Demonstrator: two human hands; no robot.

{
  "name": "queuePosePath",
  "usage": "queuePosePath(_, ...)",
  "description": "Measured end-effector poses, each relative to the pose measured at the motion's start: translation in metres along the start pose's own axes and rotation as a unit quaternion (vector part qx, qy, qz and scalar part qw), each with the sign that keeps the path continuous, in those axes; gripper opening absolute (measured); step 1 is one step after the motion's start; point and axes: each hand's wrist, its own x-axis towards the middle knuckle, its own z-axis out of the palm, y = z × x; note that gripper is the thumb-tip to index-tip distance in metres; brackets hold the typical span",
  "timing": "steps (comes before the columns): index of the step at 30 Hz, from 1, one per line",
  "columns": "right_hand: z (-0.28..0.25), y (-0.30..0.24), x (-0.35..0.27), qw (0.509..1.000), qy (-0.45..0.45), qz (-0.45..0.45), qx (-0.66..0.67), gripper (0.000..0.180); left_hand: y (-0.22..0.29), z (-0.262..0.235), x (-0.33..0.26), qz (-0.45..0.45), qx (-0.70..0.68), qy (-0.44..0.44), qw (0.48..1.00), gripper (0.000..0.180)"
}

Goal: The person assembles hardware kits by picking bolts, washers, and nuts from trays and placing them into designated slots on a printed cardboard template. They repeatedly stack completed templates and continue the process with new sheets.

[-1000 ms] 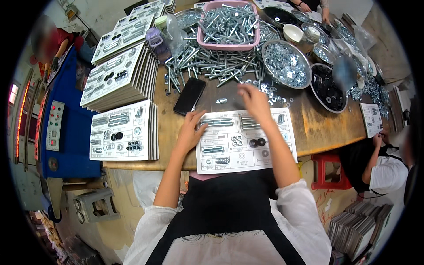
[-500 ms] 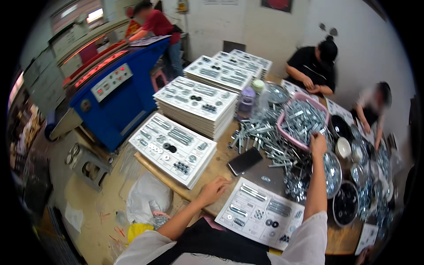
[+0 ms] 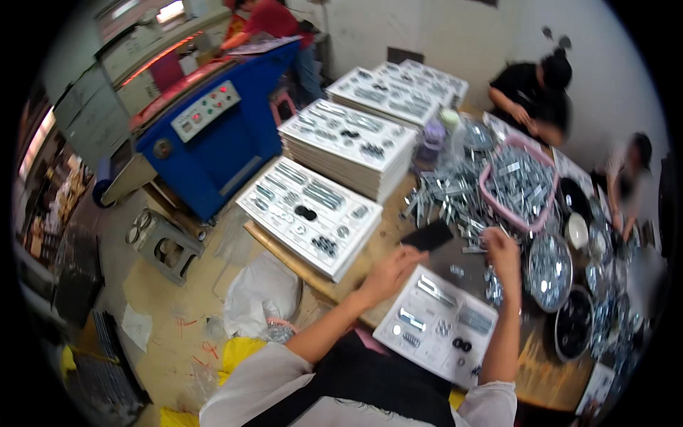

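A white printed card (image 3: 434,345) with metal hardware on it lies in front of me. It carries long bolts (image 3: 435,290), a spring (image 3: 410,339) and black rings (image 3: 462,344). My left hand (image 3: 391,274) rests at the card's upper left corner, fingers stretched toward a dark phone (image 3: 427,236). Over the near edge of a heap of loose metal bolts (image 3: 445,199), my right hand (image 3: 503,250) has its fingers pinched together; what is between them is too blurred to make out. Beyond it stands a pink basket (image 3: 486,191) full of metal parts.
Stacks of similar cards (image 3: 341,153) rise at the table's left. Metal bowls (image 3: 549,274) of small parts crowd the right side. Two people (image 3: 530,99) sit across the table. A blue machine (image 3: 220,153) with a person (image 3: 274,21) behind it stands far left, near a grey stool (image 3: 162,245).
My right hand has drawn back from the pink basket toward me. My left hand has shifted to the card's upper corner. The view has swung, so the scene sits farther right.
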Motion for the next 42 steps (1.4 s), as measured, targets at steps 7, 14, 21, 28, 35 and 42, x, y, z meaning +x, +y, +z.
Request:
queuePosePath(7,0.074,0.003,-0.105,0.987,-0.121,-0.044,0.097,0.037,0.016,0.005,-0.005,0.088,-0.013,-0.151,0.984,0.037)
queuePosePath(14,0.026,0.052,-0.159,0.983,0.024,0.036,0.179,0.028,-0.017,0.029,-0.045,-0.036,-0.035,-0.173,0.984,0.017)
queuePosePath(21,0.006,0.093,-0.207,0.953,0.077,0.152,0.250,0.026,-0.045,0.067,-0.057,0.051,0.064,-0.209,0.974,0.017)
queuePosePath(28,-0.002,0.109,-0.214,0.949,0.099,0.158,0.253,0.024,-0.050,0.064,-0.052,0.052,0.076,-0.244,0.965,0.018)
queuePosePath(35,0.004,0.118,-0.209,0.956,0.093,0.132,0.245,0.024,-0.045,0.057,-0.054,-0.052,-0.019,-0.225,0.973,0.018)
queuePosePath(42,-0.011,0.129,-0.199,0.953,0.140,0.115,0.244,0.025,-0.004,0.021,-0.090,0.056,0.075,-0.239,0.966,0.017)
